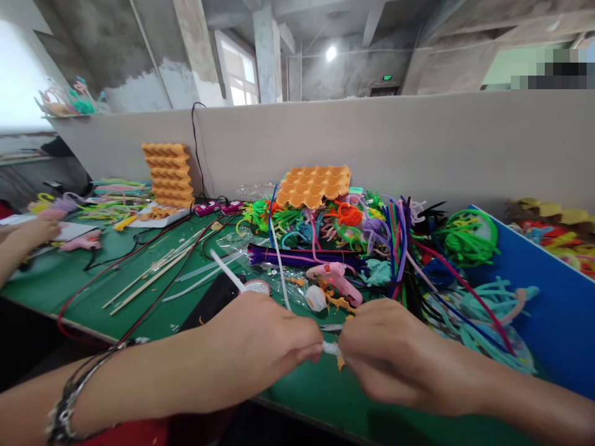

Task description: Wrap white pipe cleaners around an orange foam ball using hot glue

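A short stretch of white pipe cleaner (331, 348) shows between my two closed hands, close above the green table (320, 390). My left hand (264, 334) grips one side of it with thumb and fingers pressed together. My right hand (395, 353) is closed round the other side, its fingertips hidden. Beyond my left hand a white strip (226, 271) sticks up; I cannot tell whether it belongs to the same piece. Past my hands lie a pink glue gun (335, 280), a round white piece (316, 298) and scissors blades (331, 327), partly covered.
Bundles of coloured pipe cleaners (400, 241) heap up behind, below an orange egg tray (316, 186). At the right stands a blue panel (534, 310). Wooden sticks (155, 279) and red cables lie left. Another person's hand (44, 226) is beside a second pink glue gun (80, 240).
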A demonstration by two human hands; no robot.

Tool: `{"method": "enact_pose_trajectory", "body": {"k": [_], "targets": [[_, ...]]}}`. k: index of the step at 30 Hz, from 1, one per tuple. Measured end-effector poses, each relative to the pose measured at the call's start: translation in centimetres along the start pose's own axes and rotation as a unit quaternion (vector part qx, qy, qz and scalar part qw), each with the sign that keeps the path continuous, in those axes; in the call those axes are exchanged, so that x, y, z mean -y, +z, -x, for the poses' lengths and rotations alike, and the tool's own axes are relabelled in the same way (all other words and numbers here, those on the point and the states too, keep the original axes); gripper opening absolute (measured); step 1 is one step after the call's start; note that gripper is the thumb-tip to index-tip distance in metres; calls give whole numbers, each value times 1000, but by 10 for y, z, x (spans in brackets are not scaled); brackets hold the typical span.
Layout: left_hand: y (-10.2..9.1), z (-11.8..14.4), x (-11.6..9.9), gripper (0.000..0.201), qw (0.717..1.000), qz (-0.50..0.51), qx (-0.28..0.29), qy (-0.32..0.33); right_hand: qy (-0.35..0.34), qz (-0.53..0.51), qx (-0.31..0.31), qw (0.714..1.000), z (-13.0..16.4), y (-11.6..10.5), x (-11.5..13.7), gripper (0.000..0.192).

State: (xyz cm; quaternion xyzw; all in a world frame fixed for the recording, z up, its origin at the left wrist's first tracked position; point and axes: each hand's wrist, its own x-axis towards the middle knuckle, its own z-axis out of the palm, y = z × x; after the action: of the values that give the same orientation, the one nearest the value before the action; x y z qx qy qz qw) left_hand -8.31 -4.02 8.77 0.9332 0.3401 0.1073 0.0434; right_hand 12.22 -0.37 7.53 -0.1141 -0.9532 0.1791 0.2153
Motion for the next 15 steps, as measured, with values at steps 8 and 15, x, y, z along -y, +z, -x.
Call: {"method": "enact_pose_trajectory", "body": {"k": [8, 15], "targets": [[1, 2, -5, 29, 912, -310, -217, 160, 200, -651, 20, 731, 0, 24, -9, 22], [1, 1, 4, 23, 871, -377, -233, 211, 153, -763, 14, 628, -2, 45, -13, 22]]}}
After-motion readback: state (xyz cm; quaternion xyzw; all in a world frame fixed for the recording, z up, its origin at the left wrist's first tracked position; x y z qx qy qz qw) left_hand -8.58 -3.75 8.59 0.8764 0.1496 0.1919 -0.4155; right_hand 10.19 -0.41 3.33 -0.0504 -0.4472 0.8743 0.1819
